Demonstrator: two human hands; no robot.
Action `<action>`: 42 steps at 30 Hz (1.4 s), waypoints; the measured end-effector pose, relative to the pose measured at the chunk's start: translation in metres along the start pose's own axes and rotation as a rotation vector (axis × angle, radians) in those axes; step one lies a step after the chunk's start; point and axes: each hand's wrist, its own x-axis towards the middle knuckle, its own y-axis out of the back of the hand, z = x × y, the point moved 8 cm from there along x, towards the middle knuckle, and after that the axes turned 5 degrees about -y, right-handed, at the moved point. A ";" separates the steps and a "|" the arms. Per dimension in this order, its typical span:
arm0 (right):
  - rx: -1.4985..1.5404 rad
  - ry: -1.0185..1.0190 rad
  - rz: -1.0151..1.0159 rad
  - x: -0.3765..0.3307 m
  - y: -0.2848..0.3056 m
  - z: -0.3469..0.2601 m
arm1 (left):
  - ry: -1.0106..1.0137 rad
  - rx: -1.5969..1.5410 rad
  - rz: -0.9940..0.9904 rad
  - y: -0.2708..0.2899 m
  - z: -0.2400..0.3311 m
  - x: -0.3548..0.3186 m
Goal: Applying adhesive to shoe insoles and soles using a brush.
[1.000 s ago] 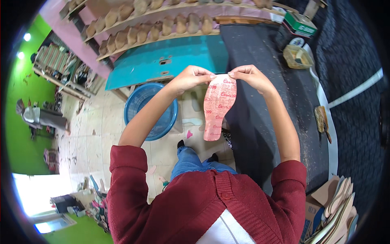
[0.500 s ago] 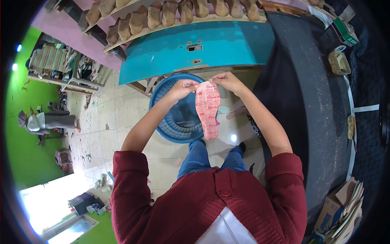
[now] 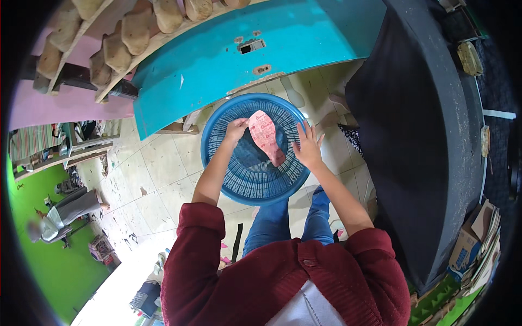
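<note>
A pink insole [image 3: 263, 135] with red print hangs over a round blue plastic basket [image 3: 251, 98], its narrow end pointing down toward the basket's right side. By its upper left edge, my left hand [image 3: 235, 132] pinches the insole between thumb and fingers. My right hand [image 3: 309, 145] is open beside the insole, fingers spread, over the basket's right rim and holding nothing. The basket stands on the floor just in front of my feet, and its slatted wall and mesh bottom show around the insole.
A turquoise tabletop [image 3: 206, 65] with cut-outs lies beyond the basket. Wooden shoe lasts [image 3: 135, 33] line shelves at the far left. A dark-covered bench [image 3: 405, 125] runs along my right. Another person [image 3: 65, 214] is off to the left. Scraps dot the tiled floor [image 3: 163, 163].
My right hand has let go of the insole and opened to its right. The left hand still holds the insole, now tilted over the basket. The view has shifted toward the turquoise tabletop.
</note>
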 end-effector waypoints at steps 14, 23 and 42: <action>-0.014 0.001 0.047 -0.010 -0.019 0.004 | 0.077 0.083 0.138 -0.014 -0.073 0.064; -0.034 -0.001 -0.004 -0.013 -0.025 0.002 | 0.095 0.305 0.133 -0.008 -0.089 0.074; -0.022 -0.025 0.033 -0.061 0.044 0.001 | -0.477 1.059 -0.048 -0.047 0.104 -0.079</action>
